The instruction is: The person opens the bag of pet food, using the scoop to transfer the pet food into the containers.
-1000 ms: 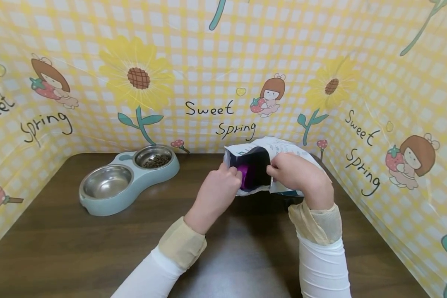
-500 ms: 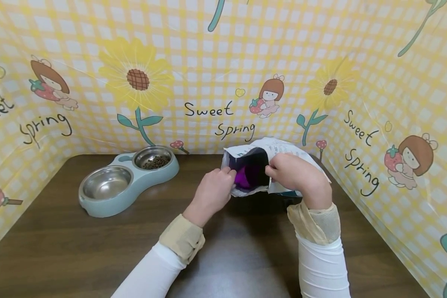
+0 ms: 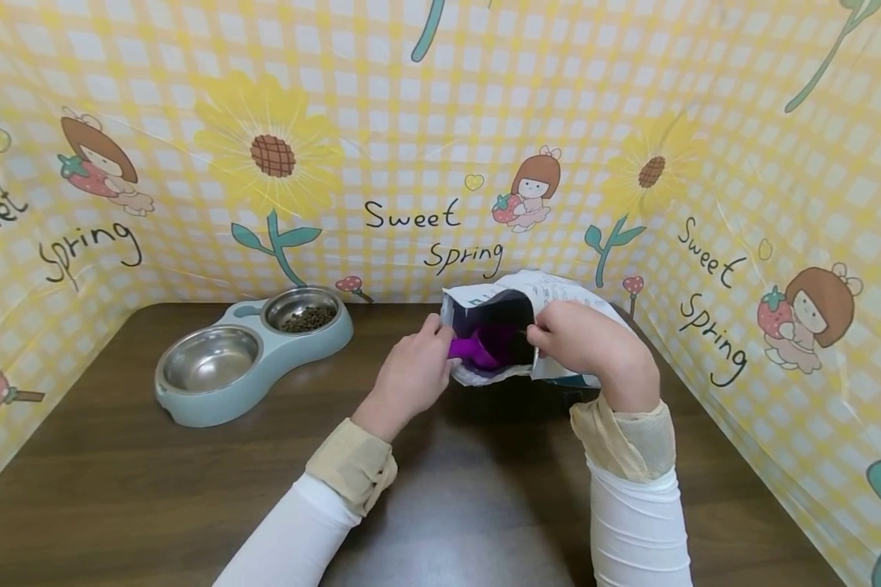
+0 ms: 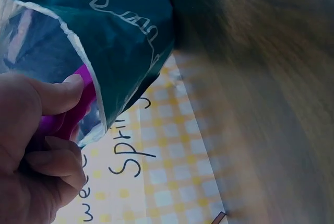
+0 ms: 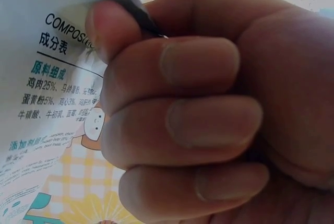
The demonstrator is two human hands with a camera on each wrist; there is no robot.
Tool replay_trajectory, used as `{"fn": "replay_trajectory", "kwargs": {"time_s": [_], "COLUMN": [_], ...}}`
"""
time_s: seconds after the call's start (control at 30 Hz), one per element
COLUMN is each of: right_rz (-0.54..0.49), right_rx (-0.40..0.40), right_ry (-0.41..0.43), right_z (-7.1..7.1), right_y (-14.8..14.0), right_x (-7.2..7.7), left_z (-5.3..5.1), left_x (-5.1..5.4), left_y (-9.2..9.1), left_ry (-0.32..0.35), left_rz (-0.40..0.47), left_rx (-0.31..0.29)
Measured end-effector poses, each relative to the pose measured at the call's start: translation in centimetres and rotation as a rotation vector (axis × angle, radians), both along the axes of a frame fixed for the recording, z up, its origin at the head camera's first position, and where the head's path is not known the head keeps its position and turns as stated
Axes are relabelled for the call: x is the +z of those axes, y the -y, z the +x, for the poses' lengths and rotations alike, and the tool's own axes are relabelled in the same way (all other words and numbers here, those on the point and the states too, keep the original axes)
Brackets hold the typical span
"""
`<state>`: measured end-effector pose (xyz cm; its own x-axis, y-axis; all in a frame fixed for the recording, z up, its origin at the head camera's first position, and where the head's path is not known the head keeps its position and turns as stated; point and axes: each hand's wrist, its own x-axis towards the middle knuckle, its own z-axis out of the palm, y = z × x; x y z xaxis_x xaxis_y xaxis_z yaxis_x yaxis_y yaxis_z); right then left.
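My left hand grips the handle of a purple scoop, whose cup sits inside the mouth of a pet food bag. In the left wrist view the thumb and curled fingers hold the scoop's handle beside the bag's teal side. The right hand pinches the bag's open edge between thumb and index finger, and in the right wrist view its other fingers are curled below the printed white panel. What lies deep in the bag is too dark to tell.
A pale blue double pet bowl stands on the left of the dark wooden table. Its rear steel bowl holds brown kibble; the front steel bowl shows a bare bottom. A yellow checked cloth walls the back and sides.
My left hand has shifted slightly left and down at the bag's mouth, and more of the purple scoop with its handle now shows. The right hand keeps its pinch on the bag edge.
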<state>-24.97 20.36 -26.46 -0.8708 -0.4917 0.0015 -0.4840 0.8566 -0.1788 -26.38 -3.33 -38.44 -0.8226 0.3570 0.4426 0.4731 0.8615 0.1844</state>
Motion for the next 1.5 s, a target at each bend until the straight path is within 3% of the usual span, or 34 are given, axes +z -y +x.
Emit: {"fn": "replay_trajectory", "kwargs": {"time_s": [0.53,0.9,1.17,1.5], "right_rz": [0.000,-0.013,-0.010,-0.013], "right_rx": [-0.027,-0.029,-0.026,-0.023], "right_ry": [0.018,0.046,0.038,0.023], "right_z": [-0.2,-0.3,-0.3,-0.1], "right_y": [-0.4,-0.4,-0.5,-0.8], "right_x": [0.0,0.1,0.0,0.1], "left_z": [-0.4,-0.4,-0.5,-0.9], "left_x": [0.3,0.1,0.0,0.3], "left_y": [1.3,1.9,2.0,3.9], "left_ry": [0.196,0.243,0.229,0.221], "left_rz": [0.051,0.056,0.017,-0.022], "left_rx": [0.038,0.049,0.023,0.002]}}
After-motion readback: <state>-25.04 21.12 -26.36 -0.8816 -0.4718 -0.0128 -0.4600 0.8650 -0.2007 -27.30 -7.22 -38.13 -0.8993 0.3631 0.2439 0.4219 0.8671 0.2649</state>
